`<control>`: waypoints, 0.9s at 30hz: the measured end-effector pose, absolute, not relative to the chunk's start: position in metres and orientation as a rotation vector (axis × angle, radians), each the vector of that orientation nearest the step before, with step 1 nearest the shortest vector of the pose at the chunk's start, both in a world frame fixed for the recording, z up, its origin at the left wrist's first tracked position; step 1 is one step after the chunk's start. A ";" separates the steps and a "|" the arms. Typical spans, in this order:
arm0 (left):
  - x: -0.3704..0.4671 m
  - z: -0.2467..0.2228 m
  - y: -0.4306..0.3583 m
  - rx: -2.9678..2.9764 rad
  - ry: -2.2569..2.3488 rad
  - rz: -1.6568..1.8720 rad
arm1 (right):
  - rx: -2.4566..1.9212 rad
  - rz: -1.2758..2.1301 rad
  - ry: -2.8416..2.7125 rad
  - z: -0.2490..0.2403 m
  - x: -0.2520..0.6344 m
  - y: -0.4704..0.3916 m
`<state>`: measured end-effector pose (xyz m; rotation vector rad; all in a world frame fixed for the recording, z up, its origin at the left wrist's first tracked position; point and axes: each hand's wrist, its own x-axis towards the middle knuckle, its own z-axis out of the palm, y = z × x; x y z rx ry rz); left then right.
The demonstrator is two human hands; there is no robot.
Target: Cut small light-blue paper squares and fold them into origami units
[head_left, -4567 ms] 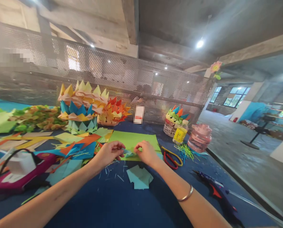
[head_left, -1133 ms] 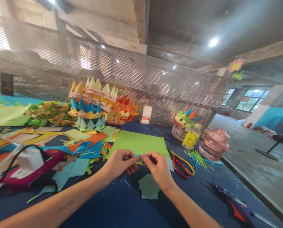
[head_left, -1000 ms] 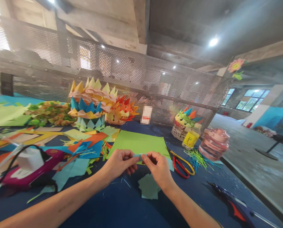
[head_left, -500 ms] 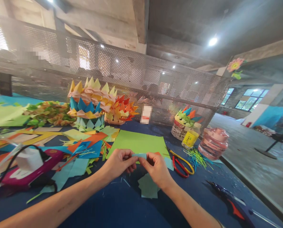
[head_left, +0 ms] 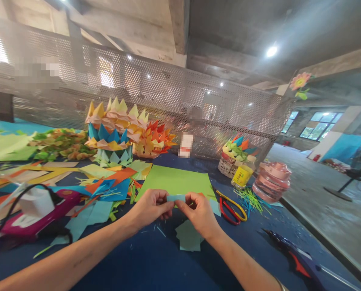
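Observation:
Between my two hands is a small piece of light blue paper [head_left: 176,198], held level above the table. My left hand [head_left: 156,205] pinches its left end between thumb and fingers. At the right end, my right hand [head_left: 195,208] grips it the same way. A sheet of bright green paper [head_left: 180,180] lies just behind my hands. Several pale blue-green paper pieces [head_left: 190,238] rest on the dark blue table [head_left: 131,258] below my right hand. Scissors [head_left: 231,208] with red and yellow handles lie to the right of that hand.
A glue gun [head_left: 295,254] lies at the right front, a magenta device [head_left: 41,214] with a black cord at the left. Folded paper crowns [head_left: 116,129] stand at the back. A yellow-labelled bottle [head_left: 243,173] and a pink bottle [head_left: 271,182] stand near the table's right edge.
The light blue paper has tilted so that more of its face shows between my fingers. Both hands stay in nearly the same place and keep their pinch.

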<state>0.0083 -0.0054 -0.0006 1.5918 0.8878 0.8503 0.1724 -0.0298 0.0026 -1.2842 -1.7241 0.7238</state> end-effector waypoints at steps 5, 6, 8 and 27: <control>0.006 -0.001 -0.005 1.606 0.950 0.834 | -1.299 0.778 -1.660 0.000 0.173 -0.028; 0.005 -0.002 -0.004 1.621 0.965 0.827 | -1.295 0.803 -1.658 0.000 0.173 -0.029; 0.005 -0.003 -0.003 1.655 0.984 0.812 | -1.283 0.842 -1.663 0.001 0.173 -0.030; 0.005 -0.004 0.000 1.733 1.080 0.893 | -1.285 0.788 -1.654 0.003 0.175 -0.028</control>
